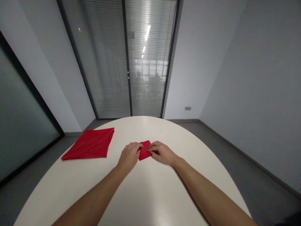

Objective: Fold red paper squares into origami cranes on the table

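A small folded piece of red paper (144, 150) lies on the white round table (145, 194), between my two hands. My left hand (129, 156) has its fingers curled and pinches the paper's left edge. My right hand (162, 153) pinches the right edge with bent fingers and covers part of it. Both forearms reach in from the bottom of the view.
A stack of flat red paper sheets (90, 144) lies on the table to the far left of my hands. Behind the table stand glass doors with blinds (127, 62), with grey walls on both sides and a grey floor around.
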Tool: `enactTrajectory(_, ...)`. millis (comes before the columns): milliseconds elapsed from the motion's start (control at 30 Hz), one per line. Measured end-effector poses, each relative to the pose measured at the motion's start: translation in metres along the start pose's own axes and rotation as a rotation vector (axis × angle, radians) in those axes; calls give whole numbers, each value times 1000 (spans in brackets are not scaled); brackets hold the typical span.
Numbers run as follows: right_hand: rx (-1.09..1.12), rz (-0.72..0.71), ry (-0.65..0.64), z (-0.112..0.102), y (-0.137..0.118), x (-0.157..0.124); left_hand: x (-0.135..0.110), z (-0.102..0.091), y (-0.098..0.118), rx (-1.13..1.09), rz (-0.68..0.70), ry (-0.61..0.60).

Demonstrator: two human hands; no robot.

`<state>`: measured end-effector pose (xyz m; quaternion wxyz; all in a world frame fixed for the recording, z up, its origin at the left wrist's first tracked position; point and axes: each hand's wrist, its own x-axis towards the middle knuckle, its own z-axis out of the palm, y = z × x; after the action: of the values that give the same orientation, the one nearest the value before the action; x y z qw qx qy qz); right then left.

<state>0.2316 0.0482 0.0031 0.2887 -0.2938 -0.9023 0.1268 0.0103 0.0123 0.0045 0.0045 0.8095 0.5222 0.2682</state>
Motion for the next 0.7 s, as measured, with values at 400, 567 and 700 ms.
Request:
enactTrajectory(400,35,-54,-32,-5,-10,2,-3,0,5,104,-44,-3)
enactTrajectory(567,69,-18,-2,-1,-7,2,-3,7,-3,-49,13,-22)
enactTrajectory(700,38,-20,0,1,-4,2,-3,7,-3,-99,38,-30)
